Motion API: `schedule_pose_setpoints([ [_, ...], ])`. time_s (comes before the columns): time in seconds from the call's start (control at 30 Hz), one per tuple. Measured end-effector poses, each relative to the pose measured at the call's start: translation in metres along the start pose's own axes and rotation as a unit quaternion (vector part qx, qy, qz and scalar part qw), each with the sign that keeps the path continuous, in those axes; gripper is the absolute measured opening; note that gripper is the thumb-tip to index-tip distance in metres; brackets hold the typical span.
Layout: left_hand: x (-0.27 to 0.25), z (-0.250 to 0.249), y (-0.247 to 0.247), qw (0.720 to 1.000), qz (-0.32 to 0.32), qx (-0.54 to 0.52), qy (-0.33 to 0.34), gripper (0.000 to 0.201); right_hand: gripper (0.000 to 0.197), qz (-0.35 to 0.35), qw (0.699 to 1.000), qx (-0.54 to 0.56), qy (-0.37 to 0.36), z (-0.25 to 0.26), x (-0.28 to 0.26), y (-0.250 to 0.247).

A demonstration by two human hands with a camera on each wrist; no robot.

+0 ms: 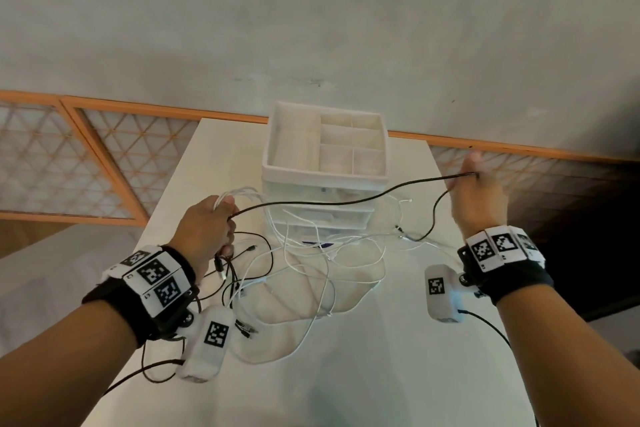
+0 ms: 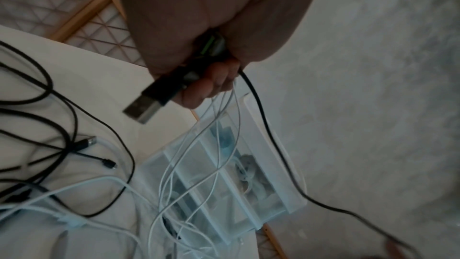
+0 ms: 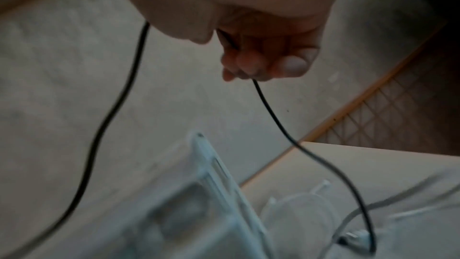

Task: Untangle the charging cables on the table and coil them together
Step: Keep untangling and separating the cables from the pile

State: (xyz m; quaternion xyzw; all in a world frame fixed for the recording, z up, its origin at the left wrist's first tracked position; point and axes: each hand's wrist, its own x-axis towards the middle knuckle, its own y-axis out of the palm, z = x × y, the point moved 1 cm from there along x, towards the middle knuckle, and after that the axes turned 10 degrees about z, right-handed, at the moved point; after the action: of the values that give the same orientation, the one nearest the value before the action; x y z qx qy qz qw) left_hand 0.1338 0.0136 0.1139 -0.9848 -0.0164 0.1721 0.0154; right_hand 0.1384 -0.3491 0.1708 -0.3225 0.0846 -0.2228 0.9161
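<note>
A white organizer [image 1: 325,163] stands at the far middle of the white table [image 1: 398,357]. Its top tray is divided into several compartments, and from the head view they all look empty. Under the tray there are clear drawers [image 2: 224,184]; the left wrist view shows some small things inside them, one bluish, but they are too blurred to name.

The left hand [image 1: 204,229] is closed around a bundle of white cables [image 1: 311,253] and black cables [image 1: 242,274], with a black USB plug [image 2: 149,101] sticking out under the fingers. The loose parts of these cables lie tangled on the table in front of the organizer.

The right hand [image 1: 474,194] is raised at the right of the organizer and pinches one black cable [image 1: 346,201] between the thumb and the curled fingers [image 3: 261,60]. This cable runs in the air from the left hand, across the front of the organizer, to the right hand, then hangs down to the table.
</note>
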Motion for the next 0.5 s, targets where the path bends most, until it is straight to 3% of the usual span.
schedule_pose_setpoints([
  [0.1, -0.002, -0.012, 0.003, 0.997, -0.027, -0.052, 0.054, 0.029, 0.081, 0.063, 0.979, -0.161, 0.109, -0.021, -0.012, 0.011],
  [0.2, -0.002, -0.019, 0.0, 0.995, -0.03, -0.047, 0.083, 0.03, 0.087, 0.089, 0.966, -0.194, 0.149, -0.027, -0.016, 0.009],
  [0.37, 0.002, -0.005, 0.001, 0.999, -0.01, 0.036, 0.03, 0.029, 0.079, 0.017, 0.996, -0.056, 0.062, 0.016, -0.013, -0.019],
  [0.5, -0.003, 0.003, 0.008, 0.998, 0.048, 0.03, -0.013, 0.025, 0.073, -0.043, 0.999, -0.012, -0.021, 0.026, -0.006, -0.025],
])
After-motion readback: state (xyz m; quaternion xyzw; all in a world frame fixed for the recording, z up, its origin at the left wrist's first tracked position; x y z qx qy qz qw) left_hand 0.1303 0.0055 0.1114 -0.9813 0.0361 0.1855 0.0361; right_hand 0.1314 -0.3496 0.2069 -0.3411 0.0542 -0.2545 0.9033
